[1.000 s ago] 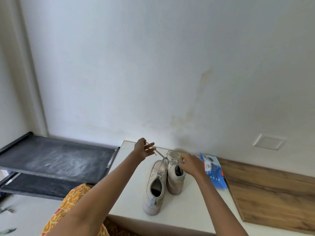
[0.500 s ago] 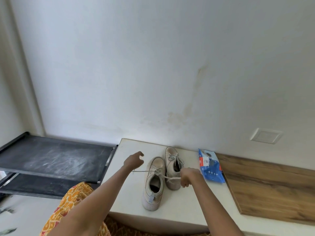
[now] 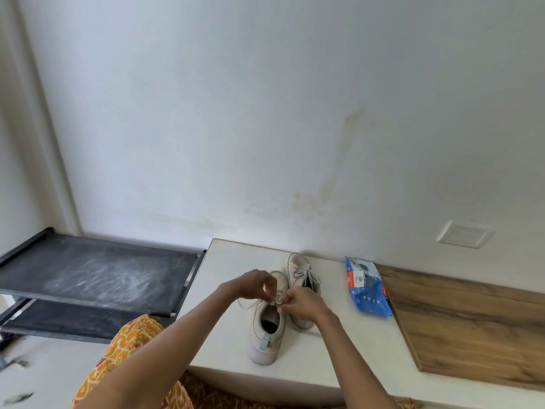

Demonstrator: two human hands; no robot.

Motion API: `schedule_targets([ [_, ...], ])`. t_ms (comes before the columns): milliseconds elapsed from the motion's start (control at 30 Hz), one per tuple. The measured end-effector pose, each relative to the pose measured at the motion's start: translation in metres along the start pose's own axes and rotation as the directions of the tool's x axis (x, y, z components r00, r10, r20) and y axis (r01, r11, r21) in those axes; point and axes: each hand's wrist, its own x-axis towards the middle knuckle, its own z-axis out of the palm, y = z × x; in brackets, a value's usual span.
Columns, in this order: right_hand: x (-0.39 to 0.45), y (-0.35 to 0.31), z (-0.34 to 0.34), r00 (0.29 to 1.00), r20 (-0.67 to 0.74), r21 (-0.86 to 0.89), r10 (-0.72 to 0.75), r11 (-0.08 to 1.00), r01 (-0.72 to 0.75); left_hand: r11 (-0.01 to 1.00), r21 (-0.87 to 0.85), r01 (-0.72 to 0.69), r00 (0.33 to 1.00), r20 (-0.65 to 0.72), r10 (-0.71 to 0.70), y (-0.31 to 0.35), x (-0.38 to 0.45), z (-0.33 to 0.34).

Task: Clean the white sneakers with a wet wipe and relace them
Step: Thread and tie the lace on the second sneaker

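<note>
Two white sneakers stand side by side on a white ledge (image 3: 348, 343), toes toward the wall. The left sneaker (image 3: 267, 332) is nearer to me; the right sneaker (image 3: 300, 276) has its grey lace tied in a bow. My left hand (image 3: 253, 284) and my right hand (image 3: 303, 304) meet over the left sneaker's tongue, and each pinches a part of its lace (image 3: 279, 299). One loose lace end trails to the left across the ledge. A blue wet-wipe packet (image 3: 367, 290) lies to the right of the shoes.
A black two-tier rack (image 3: 97, 276) stands left of the ledge. A wooden board (image 3: 472, 323) adjoins the ledge on the right. The white wall rises just behind the shoes, with a switch plate (image 3: 463, 237) low on the right. Orange patterned cloth (image 3: 129, 346) covers my lap.
My hands, spread wide apart with the lace stretched between them, have come together over the left sneaker's tongue. A second ago they held the lace by the right sneaker.
</note>
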Motion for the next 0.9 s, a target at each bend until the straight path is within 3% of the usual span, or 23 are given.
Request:
schedule_targets([
  [67, -0.001, 0.002, 0.004, 0.998, -0.057, 0.030, 0.024, 0.999, -0.022, 0.999, 0.053, -0.012, 0.999, -0.037, 0.014, 0.004, 0.001, 0.003],
  [200, -0.004, 0.005, 0.004, 0.996, -0.070, 0.101, 0.063, 0.993, -0.056, 0.992, 0.121, 0.039, 0.999, 0.030, -0.043, 0.010, 0.003, 0.004],
  [300, -0.003, 0.007, 0.000, 0.988, -0.126, 0.156, 0.095, 0.985, -0.075, 0.994, -0.094, 0.060, 0.994, 0.097, -0.051, 0.006, 0.001, 0.000],
  [433, -0.004, 0.010, -0.004, 0.986, -0.144, 0.114, 0.081, 0.991, -0.065, 0.869, -0.445, 0.214, 0.949, 0.305, -0.078, -0.003, -0.009, -0.009],
  [567, -0.005, 0.015, 0.006, 0.987, -0.123, 0.164, 0.101, 0.983, -0.081, 0.784, -0.538, 0.310, 0.906, 0.416, -0.073, -0.011, -0.011, -0.005],
  [667, -0.003, 0.016, 0.009, 0.992, -0.066, 0.259, 0.106, 0.962, -0.086, 0.817, -0.477, 0.323, 0.910, 0.394, -0.130, -0.009, -0.010, -0.005],
  [800, -0.009, 0.016, -0.003, 0.992, 0.052, 0.640, 0.119, 0.758, -0.125, 0.903, -0.318, 0.289, 0.930, 0.315, -0.187, 0.002, -0.011, -0.011],
  [900, -0.014, 0.029, -0.018, 0.990, -0.024, 0.842, 0.138, 0.536, -0.054, 0.937, -0.277, 0.211, 0.966, 0.205, -0.157, 0.003, -0.008, -0.007],
])
